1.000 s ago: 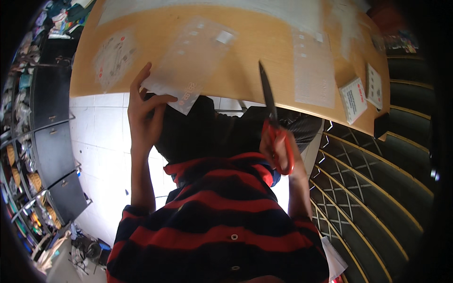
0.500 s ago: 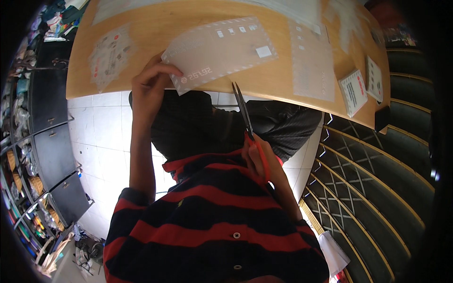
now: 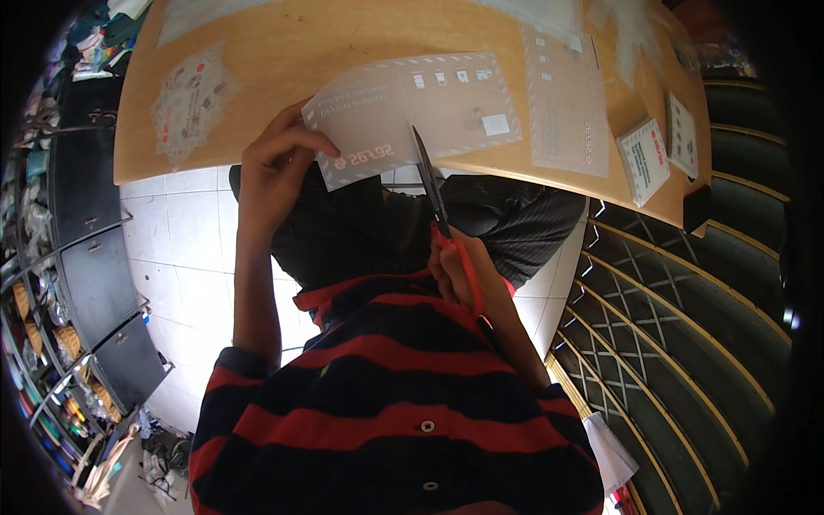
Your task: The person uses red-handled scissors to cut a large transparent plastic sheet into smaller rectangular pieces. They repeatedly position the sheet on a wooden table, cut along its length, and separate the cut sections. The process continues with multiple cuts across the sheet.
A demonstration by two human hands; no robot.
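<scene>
My left hand pinches the left end of a translucent printed sheet, with the thumb on top. The sheet has a striped border and a white rectangle near its right end, and it reaches past the table's near edge. My right hand grips a pair of scissors by their red handles. Their dark blades point away from me, and the tips lie at the sheet's near edge, around its middle. Whether the blades have entered the sheet I cannot tell.
A similar translucent sheet lies to the right on the wooden table. Small printed cut pieces are heaped at the left. Two stacks of cards, one white and one beside it, sit near the right corner. Clear plastic scraps lie at the far right.
The scissors have moved forward and slightly left, up to the sheet. My left hand has shifted the sheet a little to the right and toward me.
</scene>
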